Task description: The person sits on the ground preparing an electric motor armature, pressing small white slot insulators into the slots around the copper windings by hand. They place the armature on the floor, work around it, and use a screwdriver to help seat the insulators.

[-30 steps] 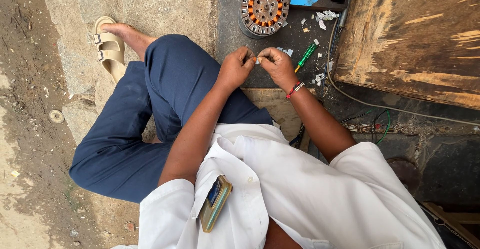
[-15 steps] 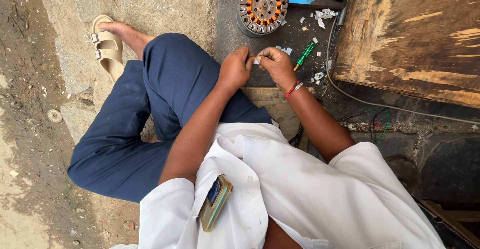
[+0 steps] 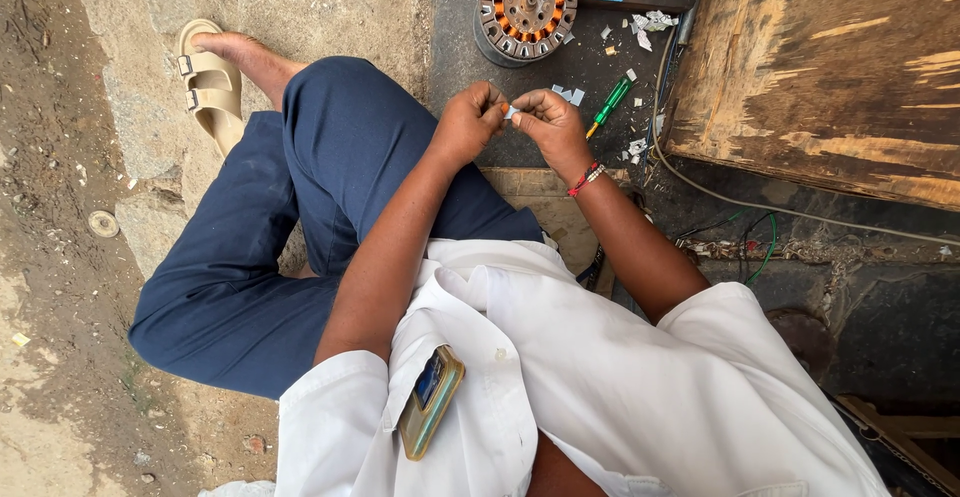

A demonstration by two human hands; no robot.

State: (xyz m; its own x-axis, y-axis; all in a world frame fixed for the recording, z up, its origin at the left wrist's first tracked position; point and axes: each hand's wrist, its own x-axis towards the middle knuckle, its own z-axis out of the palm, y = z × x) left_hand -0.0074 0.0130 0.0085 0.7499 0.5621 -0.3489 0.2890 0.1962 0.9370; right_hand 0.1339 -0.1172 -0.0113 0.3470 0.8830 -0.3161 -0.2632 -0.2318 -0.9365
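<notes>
A small pale scrap of paper (image 3: pixel 510 112) sits pinched between the two hands, held in the air above the dark floor slab (image 3: pixel 455 17) and just past the raised knee. The left hand (image 3: pixel 468 122) curls its fingers tight around one end of the scrap, thumb pressed against it. The right hand (image 3: pixel 548 122) meets it from the other side, fingertips closed narrow on the same scrap, so the two hands touch at the tips. A red and white thread bracelet (image 3: pixel 584 178) circles the right wrist.

Just beyond the right hand, a green-handled screwdriver (image 3: pixel 609 105) lies on the slab, angled toward its far edge. More white paper scraps (image 3: pixel 650 22) are scattered near it, thickest toward the far edge beside a worn wooden box (image 3: pixel 820 67) that stands on the right. At the far edge of the slab lies a round motor stator (image 3: pixel 527 2) with copper windings showing between its metal teeth. A grey cable (image 3: pixel 760 205) runs along the foot of the box.

Nearer, the person wears navy trousers (image 3: pixel 300 217) and a white shirt (image 3: pixel 600 377), with a phone (image 3: pixel 430 402) standing in the chest pocket. A tan sandal (image 3: pixel 208 82) is on the foot resting on rough concrete at the left
</notes>
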